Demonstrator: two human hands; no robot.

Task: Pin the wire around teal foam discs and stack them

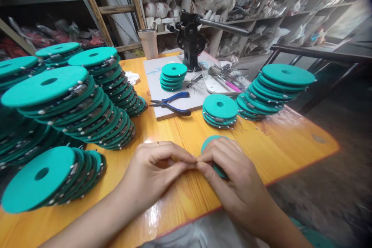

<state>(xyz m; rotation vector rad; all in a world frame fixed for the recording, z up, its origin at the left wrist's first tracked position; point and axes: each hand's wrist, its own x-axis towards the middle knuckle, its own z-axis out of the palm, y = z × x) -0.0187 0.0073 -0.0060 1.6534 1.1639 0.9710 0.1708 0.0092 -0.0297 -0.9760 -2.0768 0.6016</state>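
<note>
My left hand (159, 166) and my right hand (232, 170) meet over the front of the wooden table, fingertips pinched together. Whatever is between the fingertips is too small or hidden to make out. Behind and partly under my right hand is a green foam spool (207, 143), mostly covered by the hand. A short stack of green spools (220, 109) wound with dark strands and white-headed pins stands just beyond. Blue-handled pliers (171, 103) lie partly open on a pale board (186, 104), away from both hands.
Tall leaning stacks of green spools (84, 112) crowd the left side, and another stack (276, 89) stands at right. At the back are a black hand-cranked device (191, 38), a tumbler (148, 44) and a tray (213, 85) of small tools. Shelves (261, 17) hold bagged goods.
</note>
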